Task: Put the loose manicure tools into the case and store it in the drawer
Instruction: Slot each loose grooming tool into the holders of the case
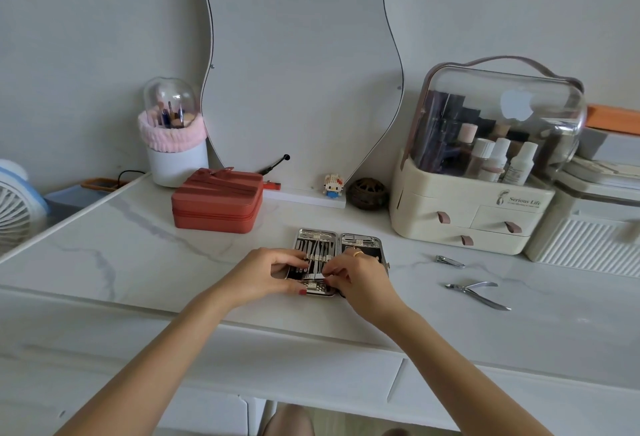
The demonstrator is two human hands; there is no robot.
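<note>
Both forearms reach up from the bottom of the frame to the open case (337, 255) at centre. I read my left hand (268, 271) as curled round the case's near left edge, steadying it; my right hand (353, 274) pinches what looks like a slim tool over the elastic loops (the tool itself is too small to confirm). Two loose tools lie on the table (138, 262) to the right of the case: a nail clipper (449, 261) and, below it, a cuticle nipper (479, 292), whose long axis runs left to right with its jaws toward the case. My right hand is nearer both, with nothing between. A cream organiser (460, 217) stands at upper right, a red box (218, 202) at upper left.
</note>
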